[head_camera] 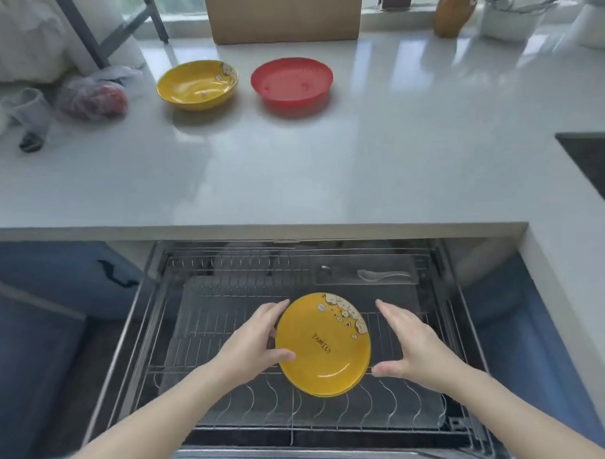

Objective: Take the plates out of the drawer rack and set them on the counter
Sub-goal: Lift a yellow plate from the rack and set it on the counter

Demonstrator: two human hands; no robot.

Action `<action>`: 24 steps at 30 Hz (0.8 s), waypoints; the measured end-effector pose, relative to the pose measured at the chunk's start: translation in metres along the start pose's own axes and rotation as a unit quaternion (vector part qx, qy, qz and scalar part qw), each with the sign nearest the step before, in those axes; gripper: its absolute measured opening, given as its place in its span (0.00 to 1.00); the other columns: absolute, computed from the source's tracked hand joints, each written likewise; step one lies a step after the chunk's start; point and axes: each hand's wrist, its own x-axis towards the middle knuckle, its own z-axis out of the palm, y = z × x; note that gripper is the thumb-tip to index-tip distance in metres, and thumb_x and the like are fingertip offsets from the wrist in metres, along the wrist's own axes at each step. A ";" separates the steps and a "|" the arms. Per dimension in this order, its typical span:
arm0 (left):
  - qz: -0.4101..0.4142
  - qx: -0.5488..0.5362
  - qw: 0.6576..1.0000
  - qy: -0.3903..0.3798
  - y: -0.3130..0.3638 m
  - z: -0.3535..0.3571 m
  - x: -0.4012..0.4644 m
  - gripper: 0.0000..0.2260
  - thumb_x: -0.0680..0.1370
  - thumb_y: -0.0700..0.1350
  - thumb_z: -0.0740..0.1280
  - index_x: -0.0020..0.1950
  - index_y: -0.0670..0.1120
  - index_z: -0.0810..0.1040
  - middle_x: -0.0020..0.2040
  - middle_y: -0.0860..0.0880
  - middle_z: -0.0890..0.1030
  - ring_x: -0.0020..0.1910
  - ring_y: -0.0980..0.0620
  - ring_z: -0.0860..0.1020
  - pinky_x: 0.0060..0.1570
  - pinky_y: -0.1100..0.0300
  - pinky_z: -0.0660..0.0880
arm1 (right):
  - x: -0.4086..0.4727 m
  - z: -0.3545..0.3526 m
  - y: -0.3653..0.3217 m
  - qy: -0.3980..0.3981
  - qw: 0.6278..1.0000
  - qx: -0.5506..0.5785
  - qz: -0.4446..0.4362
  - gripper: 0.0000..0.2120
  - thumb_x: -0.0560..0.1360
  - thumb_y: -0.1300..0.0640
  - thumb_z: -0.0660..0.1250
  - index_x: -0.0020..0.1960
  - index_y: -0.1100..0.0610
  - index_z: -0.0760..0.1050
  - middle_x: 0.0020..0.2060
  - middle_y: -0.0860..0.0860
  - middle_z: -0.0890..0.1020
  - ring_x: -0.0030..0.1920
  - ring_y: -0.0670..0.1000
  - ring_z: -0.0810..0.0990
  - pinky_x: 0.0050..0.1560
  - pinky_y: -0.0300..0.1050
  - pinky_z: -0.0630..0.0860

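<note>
Progress: partial. Yellow plate (324, 345) sits tilted over the drawer rack (252, 408), gripped at its left rim by the left hand (255, 344). Right hand (406, 342) is open beside it, apparently not touching. Yellow bowl (197, 84) and red basket (292, 82) already rest on the counter (326, 166).

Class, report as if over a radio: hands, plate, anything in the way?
Left hand grips yellow plate over the drawer rack. Right hand open beside it, not touching. Counter ahead has room.

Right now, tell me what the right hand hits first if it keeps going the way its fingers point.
Probably the yellow plate: the right hand is open beside its right rim, though depth is unclear.
</note>
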 end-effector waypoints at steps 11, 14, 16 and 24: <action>-0.072 0.081 0.993 -0.051 -0.061 0.059 0.024 0.55 0.65 0.57 0.78 0.79 0.52 0.43 0.79 0.50 0.53 0.77 0.48 0.54 0.74 0.50 0.57 | 0.049 0.072 0.039 -0.057 0.998 -0.007 0.040 0.61 0.54 0.37 0.79 0.76 0.39 0.45 0.74 0.46 0.65 0.72 0.54 0.66 0.68 0.62 0.69; -0.050 0.074 0.995 -0.045 -0.067 0.066 0.028 0.56 0.62 0.57 0.79 0.78 0.55 0.45 0.79 0.52 0.55 0.76 0.49 0.57 0.73 0.50 0.59 | 0.052 0.075 0.039 -0.055 0.998 0.017 0.031 0.60 0.54 0.38 0.80 0.75 0.38 0.46 0.73 0.46 0.66 0.71 0.53 0.68 0.67 0.58 0.71; -0.041 0.070 0.996 -0.034 -0.070 0.070 0.031 0.56 0.60 0.58 0.80 0.78 0.55 0.46 0.78 0.53 0.58 0.75 0.49 0.59 0.73 0.50 0.61 | 0.054 0.075 0.041 -0.056 0.998 0.025 0.025 0.60 0.54 0.39 0.81 0.75 0.38 0.46 0.73 0.45 0.66 0.71 0.52 0.68 0.67 0.55 0.71; -0.043 0.026 0.998 -0.038 -0.073 0.077 0.037 0.58 0.56 0.59 0.81 0.76 0.58 0.47 0.77 0.55 0.57 0.76 0.52 0.57 0.73 0.49 0.63 | 0.059 0.075 0.040 -0.070 0.993 0.091 0.009 0.60 0.55 0.44 0.83 0.74 0.35 0.46 0.74 0.41 0.62 0.71 0.48 0.66 0.68 0.50 0.70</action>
